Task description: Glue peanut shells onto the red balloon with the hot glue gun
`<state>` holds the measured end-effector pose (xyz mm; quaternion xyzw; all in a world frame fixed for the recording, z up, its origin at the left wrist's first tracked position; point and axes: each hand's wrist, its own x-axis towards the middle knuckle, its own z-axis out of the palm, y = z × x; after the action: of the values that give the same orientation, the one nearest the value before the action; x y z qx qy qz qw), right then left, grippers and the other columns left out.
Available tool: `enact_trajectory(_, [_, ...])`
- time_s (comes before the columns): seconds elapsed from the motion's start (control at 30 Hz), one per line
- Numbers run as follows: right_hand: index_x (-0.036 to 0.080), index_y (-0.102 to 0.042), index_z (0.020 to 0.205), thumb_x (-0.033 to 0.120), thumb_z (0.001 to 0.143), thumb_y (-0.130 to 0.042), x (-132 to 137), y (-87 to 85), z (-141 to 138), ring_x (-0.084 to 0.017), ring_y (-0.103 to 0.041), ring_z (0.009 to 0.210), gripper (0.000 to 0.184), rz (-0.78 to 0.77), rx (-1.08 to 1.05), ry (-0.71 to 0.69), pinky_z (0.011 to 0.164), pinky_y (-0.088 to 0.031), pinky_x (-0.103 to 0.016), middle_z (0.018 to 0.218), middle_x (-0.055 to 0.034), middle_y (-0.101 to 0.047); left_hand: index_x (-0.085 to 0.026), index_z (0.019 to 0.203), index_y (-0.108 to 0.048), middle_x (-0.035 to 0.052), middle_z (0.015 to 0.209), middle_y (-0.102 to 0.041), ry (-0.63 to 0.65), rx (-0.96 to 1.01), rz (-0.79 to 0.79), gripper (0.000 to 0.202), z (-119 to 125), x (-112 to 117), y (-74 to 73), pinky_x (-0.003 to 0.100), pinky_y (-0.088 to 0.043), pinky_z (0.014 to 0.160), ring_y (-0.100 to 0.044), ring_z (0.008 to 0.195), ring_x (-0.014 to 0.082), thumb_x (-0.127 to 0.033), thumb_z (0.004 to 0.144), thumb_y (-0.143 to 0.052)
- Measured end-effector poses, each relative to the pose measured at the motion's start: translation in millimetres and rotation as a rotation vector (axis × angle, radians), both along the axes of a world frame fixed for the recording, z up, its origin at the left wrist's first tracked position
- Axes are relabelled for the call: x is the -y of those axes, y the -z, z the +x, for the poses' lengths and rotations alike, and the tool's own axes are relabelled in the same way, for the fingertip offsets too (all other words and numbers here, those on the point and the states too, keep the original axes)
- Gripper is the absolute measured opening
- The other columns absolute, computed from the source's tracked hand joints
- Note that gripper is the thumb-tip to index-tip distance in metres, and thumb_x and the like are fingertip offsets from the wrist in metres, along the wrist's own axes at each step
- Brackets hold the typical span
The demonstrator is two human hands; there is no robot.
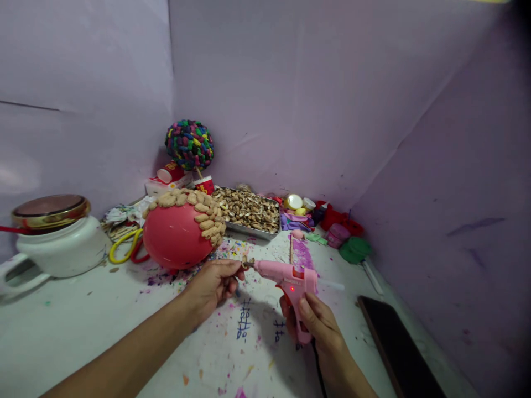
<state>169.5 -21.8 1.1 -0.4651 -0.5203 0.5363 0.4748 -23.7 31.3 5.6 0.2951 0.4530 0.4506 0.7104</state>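
Note:
In my right hand (pixel 313 320) is a pink hot glue gun (pixel 286 276), its red light lit and a clear glue stick poking out of the back. The thumb and fingers of my left hand (pixel 215 284) pinch a small peanut shell (pixel 248 261) right at the gun's nozzle. Just behind the left hand rests a red balloon (pixel 176 235), its top and right side covered with rows of tan peanut shells. A metal tray (pixel 265 235) heaped with loose shells stands further back.
On the left are a white mug (pixel 70 254) with a round lidded compact on top and yellow-handled scissors (pixel 120 249). A multicoloured ball (pixel 189 145) stands at the back. Paint pots (pixel 354 250) line the right wall, near a dark phone (pixel 394 342).

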Motion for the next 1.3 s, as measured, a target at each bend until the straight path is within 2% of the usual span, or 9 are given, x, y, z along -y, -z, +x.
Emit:
enact_trajectory(0.17, [0.015,-0.057,0.069,0.056,0.076,-0.048,2.3,-5.7,1.1,-0.009,-0.036,0.04,0.042,0.006,0.025,-0.028,0.043,-0.023,-0.024,0.046,0.0021,-0.047,-0.011,0.063,-0.058,-0.0011,0.055,-0.054,-0.006,0.038,0.004,0.01,-2.8,-0.7,1.8,0.015,-0.029,0.036,-0.042,0.038,0.0033,-0.016,0.07,-0.061])
enact_trajectory(0.33, [0.016,-0.057,0.07,0.057,0.074,-0.049,2.4,-5.2,1.5,-0.01,-0.036,0.041,0.043,-0.008,0.025,-0.047,0.044,-0.023,-0.024,0.046,0.0023,-0.046,-0.011,0.064,-0.057,-0.0021,0.053,-0.051,-0.027,0.13,-0.065,0.008,-2.0,-2.7,0.7,0.015,-0.034,0.037,-0.043,0.04,0.0041,-0.01,0.071,-0.06])
enact_trajectory(0.6, [0.016,-0.057,0.069,0.057,0.075,-0.048,2.4,-6.9,1.7,-0.01,-0.037,0.041,0.042,-0.001,0.04,-0.056,0.043,-0.024,-0.023,0.046,0.0022,-0.046,-0.01,0.065,-0.057,-0.0017,0.051,-0.048,0.006,0.235,-0.082,0.012,-3.2,-3.4,-3.0,0.014,-0.036,0.038,-0.043,0.041,0.004,-0.002,0.073,-0.054])
enact_trajectory(1.3, [0.017,-0.056,0.068,0.056,0.078,-0.044,3.7,-9.0,6.2,-0.011,-0.038,0.043,0.042,0.012,0.094,-0.07,0.045,-0.026,-0.025,0.045,0.0024,-0.045,-0.012,0.07,-0.057,-0.0035,0.052,-0.047,-0.058,0.135,0.011,0.007,-3.2,-5.7,-1.2,0.014,-0.035,0.038,-0.043,0.042,0.0046,-0.005,0.07,-0.059])
